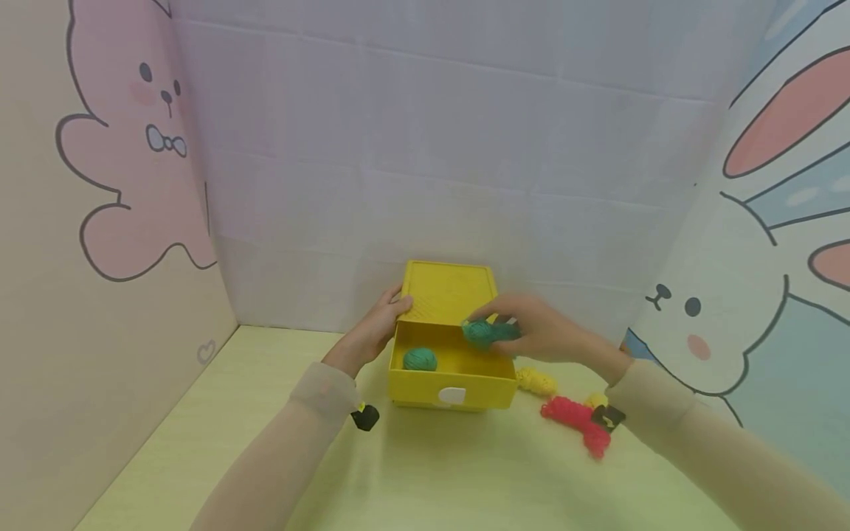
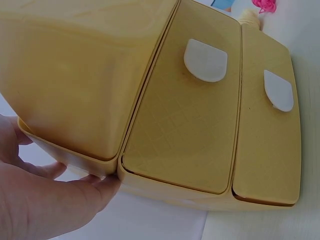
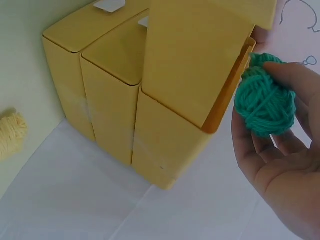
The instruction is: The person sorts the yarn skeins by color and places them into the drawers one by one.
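In the head view, the right hand [image 1: 536, 329] pinches green yarn [image 1: 478, 332] over the two-o'clock corner of the open drawer [image 1: 418, 385], another green ball [image 1: 420, 360] inside toward eight o'clock, while the left hand [image 1: 377, 324] grips the yellow cabinet [image 1: 448, 289] at nine o'clock.

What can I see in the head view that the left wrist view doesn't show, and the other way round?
Only the head view shows the right hand holding green yarn, the green ball inside the open top drawer, and the printed rabbit. Only the left wrist view clearly shows two closed lower drawers with white tabs. Both show the left hand touching the yellow drawer unit, and the pink yarn.
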The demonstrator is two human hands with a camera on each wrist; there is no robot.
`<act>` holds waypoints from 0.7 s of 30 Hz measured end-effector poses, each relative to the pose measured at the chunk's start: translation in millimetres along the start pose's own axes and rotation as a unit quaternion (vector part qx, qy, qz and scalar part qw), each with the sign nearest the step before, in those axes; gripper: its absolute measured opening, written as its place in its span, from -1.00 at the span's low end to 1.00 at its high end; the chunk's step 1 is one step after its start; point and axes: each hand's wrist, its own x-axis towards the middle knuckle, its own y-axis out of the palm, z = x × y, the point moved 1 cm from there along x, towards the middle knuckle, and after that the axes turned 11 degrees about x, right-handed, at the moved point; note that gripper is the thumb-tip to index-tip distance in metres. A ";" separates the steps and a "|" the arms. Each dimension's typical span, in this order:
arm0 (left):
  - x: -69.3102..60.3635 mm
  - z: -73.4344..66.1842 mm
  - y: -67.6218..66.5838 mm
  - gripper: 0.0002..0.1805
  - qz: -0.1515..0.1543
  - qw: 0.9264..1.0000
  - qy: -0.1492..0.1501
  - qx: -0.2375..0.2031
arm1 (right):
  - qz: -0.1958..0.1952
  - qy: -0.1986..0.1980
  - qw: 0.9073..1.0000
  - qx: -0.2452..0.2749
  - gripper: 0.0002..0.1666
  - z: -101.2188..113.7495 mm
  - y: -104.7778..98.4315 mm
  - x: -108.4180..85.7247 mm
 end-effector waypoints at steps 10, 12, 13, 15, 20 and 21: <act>-0.3 1.4 0.4 -0.24 0.008 1.000 0.010 0.000 | 0.044 0.000 0.999 -0.020 -0.47 -7.7 21.0 7.3; -0.9 0.9 0.1 -0.24 0.008 1.000 0.011 0.002 | 0.051 0.007 0.999 -0.013 -0.48 -7.3 23.3 8.2; -1.3 0.6 0.0 -0.24 0.009 1.000 0.012 0.003 | 0.052 0.008 0.999 -0.011 -0.48 -6.9 24.1 8.5; -1.9 0.0 -0.2 -0.24 0.011 1.000 0.014 0.005 | 0.056 0.010 0.998 -0.005 -0.49 -5.8 25.6 9.3; -2.5 -0.5 -0.5 -0.23 0.012 1.000 0.014 0.005 | 0.069 0.005 0.998 -0.002 -0.51 -4.2 28.6 11.6; -2.5 -0.6 -0.5 -0.23 0.012 1.000 0.014 0.005 | 0.073 0.003 0.997 -0.003 -0.52 -4.1 29.3 12.1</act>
